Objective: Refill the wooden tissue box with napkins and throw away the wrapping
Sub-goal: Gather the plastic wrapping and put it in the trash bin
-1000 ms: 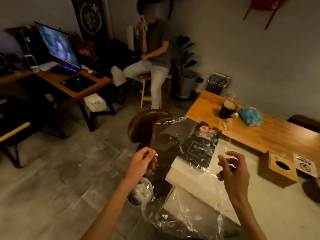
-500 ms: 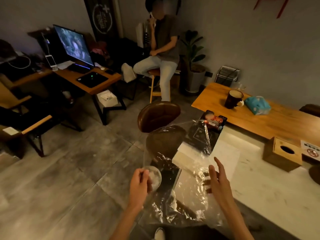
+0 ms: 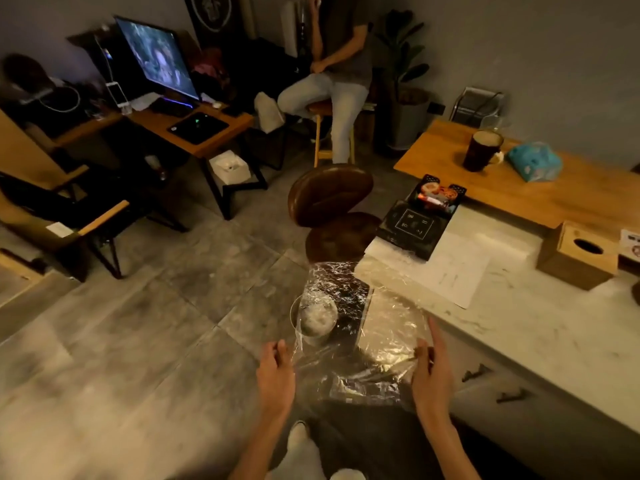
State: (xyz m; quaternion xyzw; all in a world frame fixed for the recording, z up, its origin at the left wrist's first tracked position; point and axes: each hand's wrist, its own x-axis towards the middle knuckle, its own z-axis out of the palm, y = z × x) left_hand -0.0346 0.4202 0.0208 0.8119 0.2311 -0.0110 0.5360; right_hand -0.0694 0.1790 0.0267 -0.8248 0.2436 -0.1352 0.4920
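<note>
fingers: left hand (image 3: 277, 372) curled, pinching left edge of wrapping (image 3: 391, 327); right hand (image 3: 433, 374) pinching right edge, index straight | wrapping: empty, spread above bin (image 3: 313, 318), 12 o'clock of left hand | wooden tissue box (image 3: 576, 258): 2 o'clock on counter (image 3: 519, 327), slot dark, refill unconfirmed | left: probably binning the wrapping

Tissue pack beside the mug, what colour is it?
The tissue pack is light blue, seen in the head view.
</note>
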